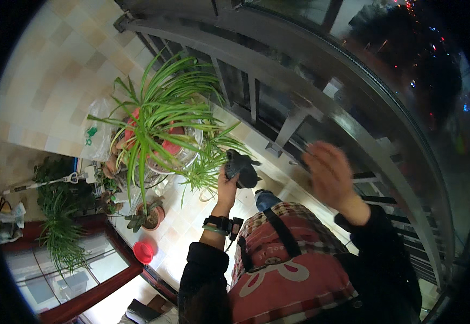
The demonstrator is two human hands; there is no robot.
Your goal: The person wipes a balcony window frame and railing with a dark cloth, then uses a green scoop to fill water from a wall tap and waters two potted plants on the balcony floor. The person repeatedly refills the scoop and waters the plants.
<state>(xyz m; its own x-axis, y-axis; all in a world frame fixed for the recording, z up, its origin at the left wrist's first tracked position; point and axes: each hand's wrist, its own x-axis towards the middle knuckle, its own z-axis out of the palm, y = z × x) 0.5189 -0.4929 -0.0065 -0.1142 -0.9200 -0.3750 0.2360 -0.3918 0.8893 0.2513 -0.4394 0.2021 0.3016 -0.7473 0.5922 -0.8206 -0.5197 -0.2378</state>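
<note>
My left hand [227, 190] is closed on a dark, crumpled cloth [244, 174], held in front of my body beside the leaves of a spider plant [157, 116]. A dark band with a small device [225, 224] is strapped round my left wrist. Farther right, my right hand [329, 175] is raised near the dark metal railing [294, 121]. Motion blurs it, but its fingers look stretched out, and nothing shows in them. Whether it touches the railing I cannot tell.
Potted plants crowd the left, among them a small terracotta pot [153, 216]. A red basin [143, 251] stands on the tiled floor [178, 237]. A white-handled tool [73, 177] lies near another leafy plant [62, 232]. Window glass with coloured lights [424, 65] rises on the right.
</note>
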